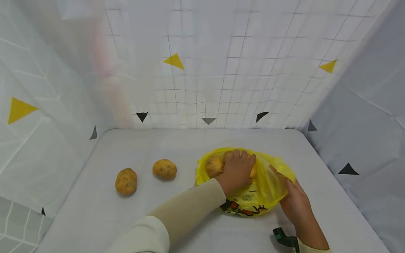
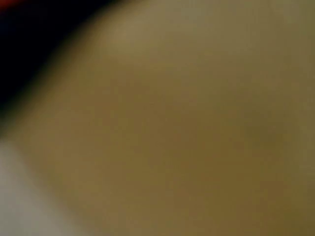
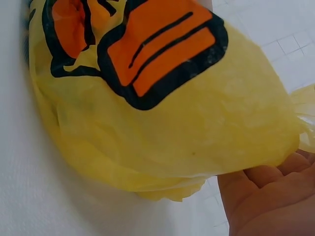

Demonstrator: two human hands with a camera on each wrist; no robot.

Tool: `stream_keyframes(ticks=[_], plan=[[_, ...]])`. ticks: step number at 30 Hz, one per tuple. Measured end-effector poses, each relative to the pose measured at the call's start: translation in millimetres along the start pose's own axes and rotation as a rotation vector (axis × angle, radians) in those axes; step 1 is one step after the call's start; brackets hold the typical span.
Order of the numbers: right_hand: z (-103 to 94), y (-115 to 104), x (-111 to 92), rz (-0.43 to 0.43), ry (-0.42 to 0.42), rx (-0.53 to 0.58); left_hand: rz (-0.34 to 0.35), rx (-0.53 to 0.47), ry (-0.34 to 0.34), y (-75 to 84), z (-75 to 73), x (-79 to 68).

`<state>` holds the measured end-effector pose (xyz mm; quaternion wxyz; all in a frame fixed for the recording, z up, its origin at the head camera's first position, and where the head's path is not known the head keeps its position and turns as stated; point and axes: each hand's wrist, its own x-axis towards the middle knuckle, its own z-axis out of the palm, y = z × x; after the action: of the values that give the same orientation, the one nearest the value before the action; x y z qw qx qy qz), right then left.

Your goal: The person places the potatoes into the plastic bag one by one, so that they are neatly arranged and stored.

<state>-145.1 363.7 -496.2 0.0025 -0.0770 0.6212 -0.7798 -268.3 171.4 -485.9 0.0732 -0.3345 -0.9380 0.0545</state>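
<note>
Two potatoes out on white table [image 1: 79, 218], others in bag; both hands at bag.
Left to right: rounded tan-brown potato [image 1: 126, 181], then oval yellow-brown potato [image 1: 164, 169], well apart from the bag; translucent yellow plastic bag [image 1: 264, 188] with orange-and-black print, mouth spread. Inside, leftmost, a brown potato [image 1: 214, 167]; beside it the left hand [image 1: 238, 170], palm down, fingers and thumb curved round a partly hidden potato [image 1: 253, 171]. Right hand [image 1: 296, 202] grips the bag's right rim, fingers partly behind the plastic. Left wrist view: blurred.
</note>
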Motion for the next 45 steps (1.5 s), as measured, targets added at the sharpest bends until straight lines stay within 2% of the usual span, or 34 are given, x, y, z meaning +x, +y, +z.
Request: stream_keyframes(ticks=[6,11,18,27,32,37,41,45], plan=[[2.2,0,3,-0.020,0.023,-0.011,-0.003,0.023,-0.005,-0.7,-5.0,-4.1],[1.4,1,1,0.000,0.032,0.011,0.008,0.026,-0.004,-1.6,-7.7,-6.6],[4.5,1,1,0.051,0.056,0.017,0.040,-0.019,0.010,-3.8,-8.3,-8.1],[4.6,0,1,-0.007,0.004,0.042,0.042,-0.008,0.014,-6.8,-9.6,-13.1],[1.1,-2,1,-0.039,-0.020,0.044,0.033,0.011,0.020,-9.1,-17.1,-19.0],[-0.3,-4,2,0.001,0.003,0.034,0.043,0.017,0.027,-11.6,-23.8,-26.0],[0.7,-4,1,0.037,0.008,0.012,0.042,0.014,0.036,-14.8,-21.8,-35.2],[0.5,-3,1,0.055,0.020,-0.013,0.008,-0.040,0.033,-19.5,-18.8,-46.5]])
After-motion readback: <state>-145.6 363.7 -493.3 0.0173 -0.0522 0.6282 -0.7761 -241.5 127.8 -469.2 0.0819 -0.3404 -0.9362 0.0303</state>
